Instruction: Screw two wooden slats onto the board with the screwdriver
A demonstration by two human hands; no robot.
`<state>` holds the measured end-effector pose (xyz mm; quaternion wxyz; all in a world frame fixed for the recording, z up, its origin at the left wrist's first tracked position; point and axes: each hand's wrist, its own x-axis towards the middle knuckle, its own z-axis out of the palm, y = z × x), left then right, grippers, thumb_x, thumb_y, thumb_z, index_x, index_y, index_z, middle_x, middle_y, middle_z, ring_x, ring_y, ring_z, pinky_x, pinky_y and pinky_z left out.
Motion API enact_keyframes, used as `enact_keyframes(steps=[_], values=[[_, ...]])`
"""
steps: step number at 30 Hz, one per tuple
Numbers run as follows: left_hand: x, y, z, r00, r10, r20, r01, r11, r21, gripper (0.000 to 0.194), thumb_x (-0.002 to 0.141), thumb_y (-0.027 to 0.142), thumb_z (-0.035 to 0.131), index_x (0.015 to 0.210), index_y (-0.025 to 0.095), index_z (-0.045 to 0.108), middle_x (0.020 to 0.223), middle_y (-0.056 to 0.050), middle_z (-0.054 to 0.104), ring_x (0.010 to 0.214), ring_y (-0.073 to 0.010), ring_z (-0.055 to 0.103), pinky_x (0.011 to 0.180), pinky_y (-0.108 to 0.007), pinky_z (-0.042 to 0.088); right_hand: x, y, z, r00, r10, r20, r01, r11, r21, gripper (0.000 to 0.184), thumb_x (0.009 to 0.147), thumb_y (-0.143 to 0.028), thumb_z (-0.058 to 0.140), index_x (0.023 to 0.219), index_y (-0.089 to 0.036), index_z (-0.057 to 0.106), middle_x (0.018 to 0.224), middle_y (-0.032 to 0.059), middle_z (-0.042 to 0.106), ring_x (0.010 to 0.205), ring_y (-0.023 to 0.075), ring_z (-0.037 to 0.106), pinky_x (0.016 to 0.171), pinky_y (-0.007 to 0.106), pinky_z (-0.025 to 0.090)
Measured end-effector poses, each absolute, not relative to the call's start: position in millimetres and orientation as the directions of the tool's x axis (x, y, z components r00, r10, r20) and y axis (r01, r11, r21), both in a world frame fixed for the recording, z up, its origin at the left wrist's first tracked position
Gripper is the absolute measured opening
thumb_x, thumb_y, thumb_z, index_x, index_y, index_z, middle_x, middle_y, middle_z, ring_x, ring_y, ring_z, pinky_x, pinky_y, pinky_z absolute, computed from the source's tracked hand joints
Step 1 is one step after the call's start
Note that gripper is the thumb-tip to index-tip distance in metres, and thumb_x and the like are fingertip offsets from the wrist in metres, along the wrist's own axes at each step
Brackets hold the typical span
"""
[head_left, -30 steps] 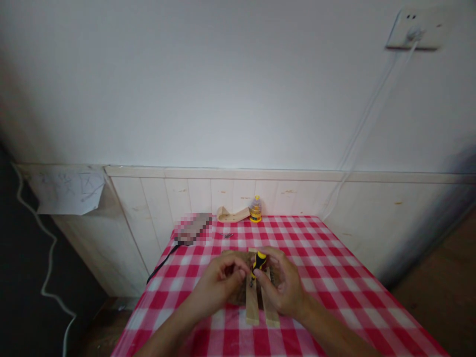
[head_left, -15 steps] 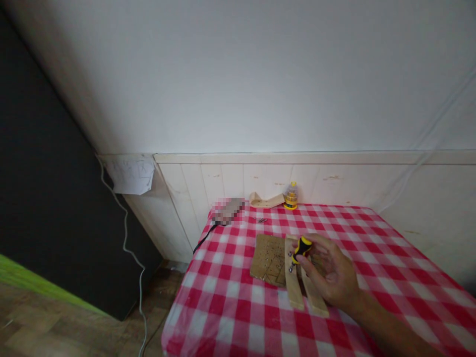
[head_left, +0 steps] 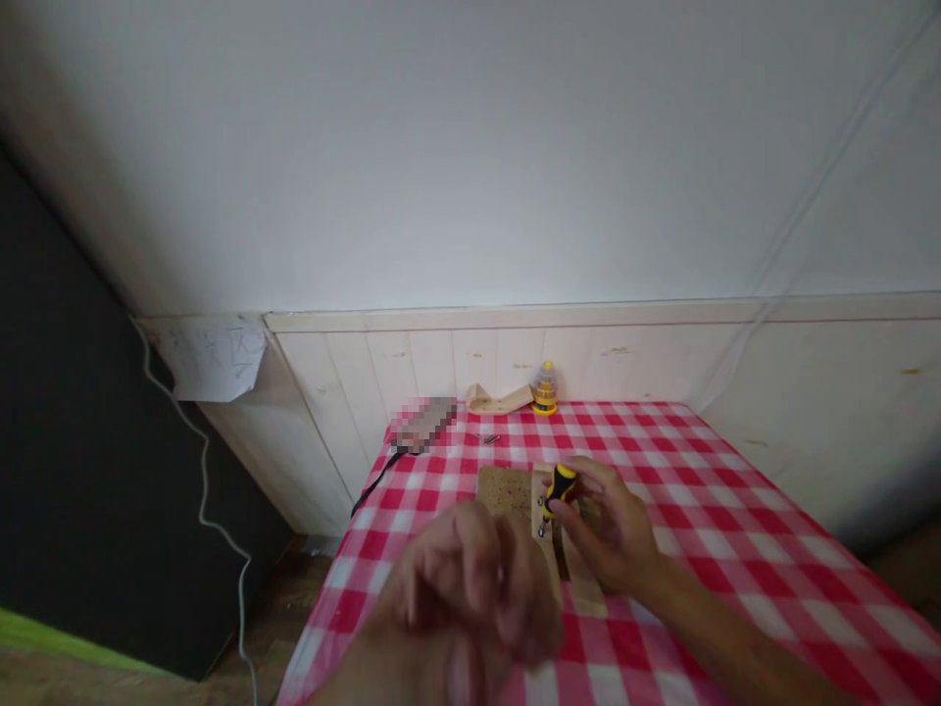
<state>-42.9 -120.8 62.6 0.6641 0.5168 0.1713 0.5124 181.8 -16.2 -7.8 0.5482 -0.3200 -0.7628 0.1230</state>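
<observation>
In the head view, my right hand grips a short yellow-and-black screwdriver, held at a slant. Below its tip, shiny metal screws stand at a pale wooden strip; whether the tip touches one I cannot tell. A second wooden strip lies alongside, partly under my right hand. Both strips rest on a piece of brown cardboard with small holes. My left hand is close to the camera, blurred, its fingers bent; it covers part of the cardboard and the nearer strip.
A red-and-white checked cloth covers the table. At the back stand a curved wooden piece and a yellow-capped bit holder. Small metal pieces and a pixelated object with a black strap lie on the cloth.
My left hand has come into view from below, in front of the cardboard. The view has shifted to the right. My right hand still holds the screwdriver over the strip.
</observation>
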Motion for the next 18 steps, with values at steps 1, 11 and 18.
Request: enact_keyframes(steps=[1, 11, 18], values=[[-38.4, -100.4, 67.4, 0.327, 0.907, 0.266, -0.541, -0.051, 0.839, 0.034, 0.071, 0.045, 0.083, 0.078, 0.022, 0.059, 0.071, 0.002, 0.055, 0.067, -0.013, 0.054, 0.066, -0.026, 0.046, 180.9, -16.8, -7.1, -0.191, 0.626, 0.756, 0.338, 0.765, -0.548, 0.041, 0.091, -0.021, 0.063, 0.13, -0.027, 0.05, 0.103, 0.0079, 0.071, 0.079, 0.0209, 0.074, 0.07, 0.032, 0.062], [-7.7, -5.3, -1.1, 0.407, 0.888, 0.213, 0.105, -0.277, 0.955, 0.007, 0.075, 0.024, 0.069, 0.073, 0.017, 0.069, 0.092, -0.006, 0.072, 0.09, -0.0201, 0.064, 0.082, -0.03, 0.049, 178.0, -21.6, 0.8, -0.213, 0.592, 0.777, 0.391, 0.781, -0.487, 0.046, 0.088, -0.016, 0.06, 0.132, -0.027, 0.052, 0.097, 0.0059, 0.073, 0.076, 0.0196, 0.072, 0.07, 0.032, 0.06], [-6.1, -6.5, -22.2, 0.464, 0.876, 0.131, 0.247, -0.269, 0.931, 0.011, 0.079, 0.02, 0.063, 0.074, 0.016, 0.071, 0.077, -0.003, 0.065, 0.075, -0.0167, 0.059, 0.064, -0.025, 0.044, 176.7, -19.7, -0.2, -0.191, 0.58, 0.792, 0.409, 0.78, -0.473, 0.045, 0.085, -0.014, 0.064, 0.128, -0.026, 0.055, 0.097, 0.0059, 0.073, 0.077, 0.0191, 0.071, 0.068, 0.03, 0.06]])
